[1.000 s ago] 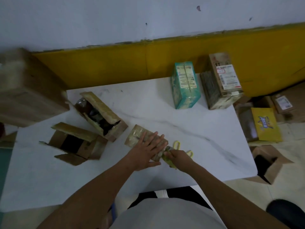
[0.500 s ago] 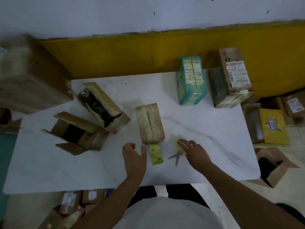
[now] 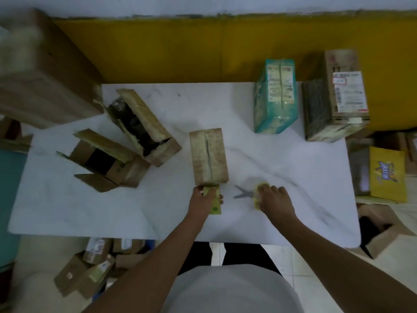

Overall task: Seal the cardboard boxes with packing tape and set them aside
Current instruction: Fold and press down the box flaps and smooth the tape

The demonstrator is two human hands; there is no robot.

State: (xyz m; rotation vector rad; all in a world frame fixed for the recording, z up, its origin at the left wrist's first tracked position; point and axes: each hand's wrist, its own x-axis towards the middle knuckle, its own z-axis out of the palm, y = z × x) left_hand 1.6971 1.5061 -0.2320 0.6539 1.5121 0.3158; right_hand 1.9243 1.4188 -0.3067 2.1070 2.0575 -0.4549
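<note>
Cardboard box [image 3: 208, 155] lying mid-worktop [image 3: 158, 211], flaps closed, gap along top seam; at its near end, yellow-green tape strip [image 3: 216, 207] gripped in curled left hand [image 3: 204, 201]; just beside, right hand [image 3: 274, 199] curled over yellow handles of scissors [image 3: 244, 194]

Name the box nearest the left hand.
The closed narrow cardboard box mid-table, just beyond the left hand; the open-flapped boxes and the teal box sit farther off.
</note>
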